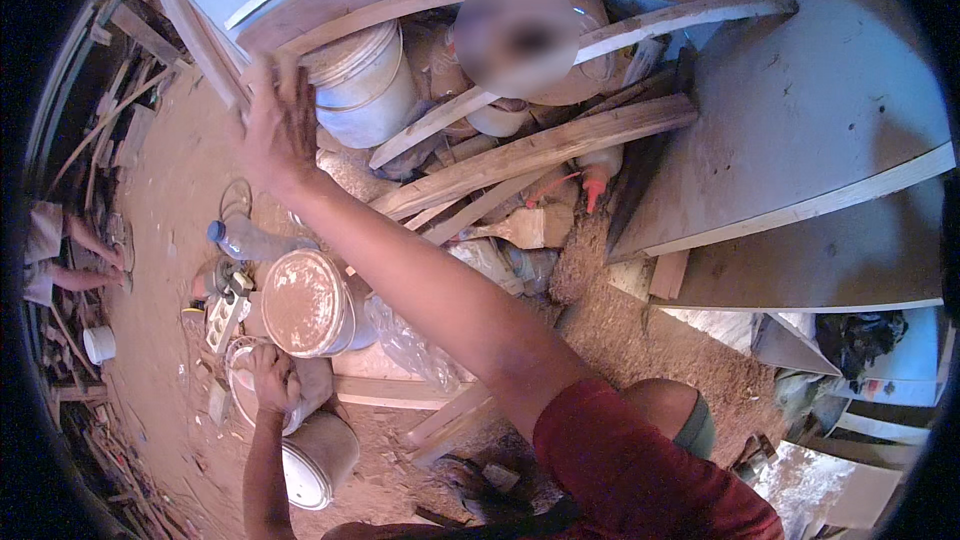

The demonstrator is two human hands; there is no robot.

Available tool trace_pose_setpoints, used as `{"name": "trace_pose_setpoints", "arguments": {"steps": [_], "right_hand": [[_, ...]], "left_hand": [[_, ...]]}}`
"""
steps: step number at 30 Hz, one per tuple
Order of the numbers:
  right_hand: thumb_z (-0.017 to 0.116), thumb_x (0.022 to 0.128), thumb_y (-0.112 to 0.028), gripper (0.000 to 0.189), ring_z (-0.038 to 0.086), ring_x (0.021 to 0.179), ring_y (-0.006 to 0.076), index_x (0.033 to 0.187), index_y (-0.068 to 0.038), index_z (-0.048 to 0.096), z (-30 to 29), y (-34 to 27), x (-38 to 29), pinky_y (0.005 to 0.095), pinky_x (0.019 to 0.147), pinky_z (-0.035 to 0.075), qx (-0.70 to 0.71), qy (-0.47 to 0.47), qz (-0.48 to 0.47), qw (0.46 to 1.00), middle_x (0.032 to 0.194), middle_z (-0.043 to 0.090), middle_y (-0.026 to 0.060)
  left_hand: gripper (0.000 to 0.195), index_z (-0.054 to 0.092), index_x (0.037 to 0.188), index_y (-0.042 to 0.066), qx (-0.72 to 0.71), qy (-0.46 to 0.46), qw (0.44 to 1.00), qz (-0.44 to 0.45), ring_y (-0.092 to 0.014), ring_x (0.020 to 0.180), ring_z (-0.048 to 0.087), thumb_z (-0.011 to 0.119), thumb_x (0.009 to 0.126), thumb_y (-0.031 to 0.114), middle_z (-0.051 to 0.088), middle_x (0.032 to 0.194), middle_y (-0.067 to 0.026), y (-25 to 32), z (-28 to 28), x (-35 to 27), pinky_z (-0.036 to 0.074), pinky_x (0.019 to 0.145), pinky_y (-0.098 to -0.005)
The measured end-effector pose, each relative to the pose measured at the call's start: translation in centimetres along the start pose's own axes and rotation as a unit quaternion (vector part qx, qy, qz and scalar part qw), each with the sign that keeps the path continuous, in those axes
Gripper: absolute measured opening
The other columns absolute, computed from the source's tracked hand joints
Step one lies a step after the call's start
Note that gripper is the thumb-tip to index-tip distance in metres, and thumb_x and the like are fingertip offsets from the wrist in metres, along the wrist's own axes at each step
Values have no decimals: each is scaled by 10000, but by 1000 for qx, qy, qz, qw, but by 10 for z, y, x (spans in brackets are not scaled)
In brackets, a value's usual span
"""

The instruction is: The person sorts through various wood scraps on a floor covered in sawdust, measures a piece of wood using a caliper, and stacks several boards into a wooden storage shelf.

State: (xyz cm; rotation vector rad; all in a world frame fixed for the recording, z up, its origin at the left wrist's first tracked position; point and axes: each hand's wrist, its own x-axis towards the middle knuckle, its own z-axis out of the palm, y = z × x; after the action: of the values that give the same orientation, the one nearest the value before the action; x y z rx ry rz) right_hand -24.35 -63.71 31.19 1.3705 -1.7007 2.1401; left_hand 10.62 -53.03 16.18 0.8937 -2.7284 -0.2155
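Observation:
My right arm reaches across the middle, and my right hand [277, 127] is at the lower corner of a wooden panel [199, 30]. The fingers point up and look spread, but blur hides whether they grip the edge. Beside them stands a white lidded bucket [367, 90]. Lower down, my left hand [274, 379] is curled over a bucket [311, 390]; whether it grips the rim is unclear. Between my hands are a dusty lidded bucket [302, 300] and a clear plastic bottle [262, 238] with a blue cap. A white bucket [319, 465] lies tipped below my left hand.
Wooden slats [540, 154] cross the clutter ahead. Near them lie a broad brush [525, 226] and a bottle [600, 165] with a red nozzle. Large panels [787, 105] flank the right. Another person's legs [94, 255] show at far left. A blurred patch hides part of the top.

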Motion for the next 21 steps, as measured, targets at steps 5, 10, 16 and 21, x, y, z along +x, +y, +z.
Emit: {"name": "trace_pose_setpoints", "arguments": {"steps": [5, 10, 16, 21], "right_hand": [[668, 799, -164, 441, 499, 1072, 428, 1172, 24, 525, 11, 7, 16, 512, 927, 392, -13, -75, -15, 997, 1134, 523, 250], [676, 876, -240, 399, 559, 1031, 352, 1121, 49, 549, -15, 60, 54, 444, 938, 424, -21, 145, 147, 978, 1073, 589, 212], [622, 907, -522, 799, 422, 1332, 340, 1430, 23, 363, -75, 57, 64, 411, 1085, 361, 291, 109, 366, 877, 1478, 406, 201], [582, 843, -706, 1026, 273, 1432, 319, 1568, -135, 133, -99, 107, 92, 462, 1151, 246, 426, 150, 356, 818, 1592, 221, 98]], "left_hand": [[290, 542, 715, 24, -12, -12, 1000, -21, -364, 870, 459, 557, 631, 301, 463, 852, -163, -1, -2, -1, 351, 815, -479], [273, 552, 701, 28, -30, -1, 999, -17, -363, 860, 468, 564, 615, 286, 467, 842, -158, 5, 0, 6, 357, 811, -473], [251, 562, 707, 24, -26, 3, 999, -19, -362, 851, 474, 578, 614, 256, 464, 834, -154, -5, -5, -12, 371, 812, -484], [209, 591, 787, 24, -7, 91, 995, -50, -373, 895, 491, 578, 713, 219, 506, 890, -163, 12, 2, -18, 384, 827, -489]]}}
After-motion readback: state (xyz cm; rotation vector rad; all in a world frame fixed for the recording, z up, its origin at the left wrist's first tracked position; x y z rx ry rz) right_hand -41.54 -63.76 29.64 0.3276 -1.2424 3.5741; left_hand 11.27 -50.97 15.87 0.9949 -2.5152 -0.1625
